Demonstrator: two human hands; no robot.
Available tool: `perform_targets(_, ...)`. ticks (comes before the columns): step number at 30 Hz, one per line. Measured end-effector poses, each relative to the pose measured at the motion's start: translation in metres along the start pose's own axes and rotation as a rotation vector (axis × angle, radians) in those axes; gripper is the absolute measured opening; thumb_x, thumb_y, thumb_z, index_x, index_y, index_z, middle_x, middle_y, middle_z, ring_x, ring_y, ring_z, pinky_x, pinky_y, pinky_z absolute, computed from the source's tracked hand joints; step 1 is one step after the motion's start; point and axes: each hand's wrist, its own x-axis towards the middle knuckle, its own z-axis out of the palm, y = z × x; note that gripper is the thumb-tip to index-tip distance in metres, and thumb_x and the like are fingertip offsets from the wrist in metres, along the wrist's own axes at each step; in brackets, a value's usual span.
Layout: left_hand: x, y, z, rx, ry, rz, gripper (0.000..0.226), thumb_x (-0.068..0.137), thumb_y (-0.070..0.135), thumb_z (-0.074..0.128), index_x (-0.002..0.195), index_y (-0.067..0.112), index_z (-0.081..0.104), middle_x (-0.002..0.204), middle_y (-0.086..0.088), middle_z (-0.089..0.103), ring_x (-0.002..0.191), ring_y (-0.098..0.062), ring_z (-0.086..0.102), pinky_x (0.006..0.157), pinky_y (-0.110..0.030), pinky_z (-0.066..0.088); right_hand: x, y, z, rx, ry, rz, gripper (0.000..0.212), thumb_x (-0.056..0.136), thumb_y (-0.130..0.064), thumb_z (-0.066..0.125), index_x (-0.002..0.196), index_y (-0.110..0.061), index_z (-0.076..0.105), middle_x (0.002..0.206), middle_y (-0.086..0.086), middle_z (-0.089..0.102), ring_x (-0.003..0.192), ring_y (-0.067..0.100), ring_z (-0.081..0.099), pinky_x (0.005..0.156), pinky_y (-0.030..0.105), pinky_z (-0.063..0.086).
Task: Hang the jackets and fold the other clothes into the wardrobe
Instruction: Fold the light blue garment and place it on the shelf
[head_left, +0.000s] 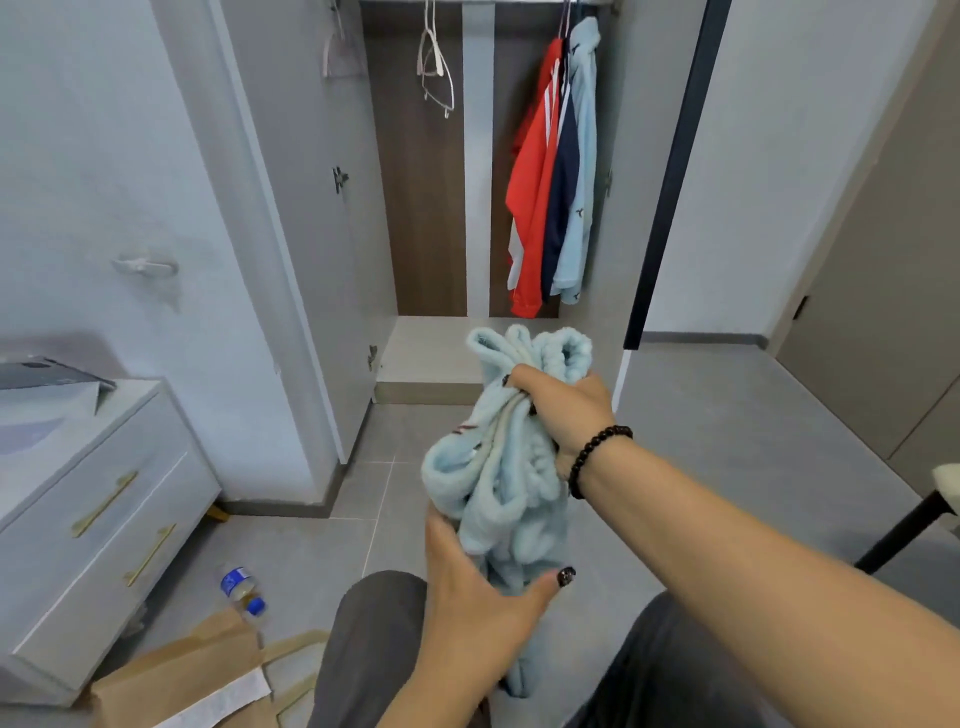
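Clutching blue fleece, right hand above, left hand below, open wardrobe ahead, hung jackets, bottle, paper bag

Even, soft daylight; wide-angle bending, slightly blurred edges.

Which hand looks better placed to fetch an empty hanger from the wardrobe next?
Probably the left hand: it only cups the blue fleece garment low down, and the empty hangers hang on its side. The right hand holds the bunched top and seems to carry it.
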Motion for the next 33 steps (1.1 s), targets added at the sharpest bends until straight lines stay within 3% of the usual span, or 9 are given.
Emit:
perform_targets(4,0.053,0.017,-0.026,0.171,0.207,0.067,0.077,0.054,0.039,0.083,0.104,0.065,0.03,0.103,0.028,0.054,0.097,0.006,0.058,0.072,-0.011,0.05,0.004,-0.047,0.051,0.052,-0.076,-0.054,0.029,0.066,-0.013,0.073,0.094,-0.009,0.065,0.078,0.007,0.071,0.062,0.018,0.07,0.057,0.028,0.058)
perform_targets(11,0.111,0.125,-0.066,0.556,0.278,0.58,0.029,0.074,0.015,0.075,0.1,0.018,0.062,0.091,0.02,0.055,0.086,-0.003,0.047,0.076,-0.016,0.042,-0.005,-0.158,0.041,0.151,-0.319,-0.164,0.016,0.079,-0.017,0.062,0.079,-0.009,0.048,0.074,0.008,0.056,0.078,0.024,0.06,0.087,0.04,0.054)
perform_targets(13,0.101,0.155,-0.059,0.591,0.217,0.704,0.033,0.073,0.018,0.067,0.106,0.015,0.066,0.097,0.009,0.062,0.09,-0.016,0.055,0.08,-0.032,0.046,-0.014,-0.178,0.008,0.157,-0.461,-0.117,0.006,0.079,-0.014,0.053,0.082,-0.013,0.048,0.079,0.008,0.052,0.087,0.024,0.055,0.097,0.043,0.049)
perform_targets(16,0.064,0.166,-0.03,0.662,0.056,0.816,0.043,0.07,0.028,0.059,0.11,0.014,0.067,0.108,-0.002,0.066,0.1,-0.026,0.06,0.087,-0.041,0.049,-0.026,-0.172,-0.054,0.049,-0.523,0.003,0.029,0.074,-0.012,0.047,0.047,-0.012,0.055,0.052,0.004,0.055,0.053,0.02,0.062,0.057,0.029,0.056)
perform_targets(19,0.014,0.13,0.012,0.756,-0.161,0.747,0.055,0.065,0.026,0.074,0.117,0.01,0.066,0.13,-0.008,0.061,0.121,-0.032,0.057,0.1,-0.045,0.046,-0.024,-0.124,-0.12,-0.107,-0.41,0.149,0.027,0.065,-0.012,0.053,0.039,-0.015,0.055,0.043,0.004,0.052,0.041,0.018,0.057,0.045,0.022,0.049)
perform_targets(22,-0.045,0.082,0.05,0.871,-0.563,0.394,0.063,0.08,0.031,0.066,0.139,0.017,0.047,0.151,-0.001,0.04,0.133,-0.024,0.045,0.103,-0.034,0.04,-0.011,-0.046,-0.183,-0.277,-0.288,0.334,0.017,0.063,-0.01,0.058,0.047,-0.014,0.056,0.052,0.007,0.055,0.051,0.022,0.059,0.057,0.031,0.052)
perform_targets(25,-0.094,0.034,0.066,0.936,-0.814,0.267,0.048,0.088,0.043,0.052,0.133,0.025,0.047,0.135,0.002,0.052,0.116,-0.026,0.054,0.086,-0.034,0.044,-0.013,0.03,-0.231,-0.582,-0.236,0.534,0.019,0.07,-0.003,0.05,0.053,-0.01,0.052,0.052,0.008,0.05,0.049,0.023,0.052,0.061,0.031,0.043)
perform_targets(29,-0.11,0.017,0.05,0.819,-0.591,0.289,0.048,0.079,0.065,0.05,0.109,0.033,0.07,0.101,0.018,0.072,0.088,-0.001,0.067,0.069,-0.016,0.053,-0.006,0.067,-0.265,-0.845,-0.153,0.578,0.016,0.067,-0.006,0.053,0.065,-0.012,0.038,0.058,0.006,0.038,0.049,0.02,0.035,0.053,0.029,0.03)
perform_targets(33,-0.08,0.016,0.008,0.791,-0.316,0.174,0.029,0.087,0.038,0.063,0.112,0.026,0.071,0.109,0.01,0.072,0.099,-0.008,0.067,0.085,-0.017,0.046,0.012,0.064,-0.258,-1.26,-0.004,0.456,0.007,0.075,-0.005,0.062,0.082,-0.004,0.062,0.074,0.01,0.052,0.069,0.024,0.05,0.059,0.029,0.04)
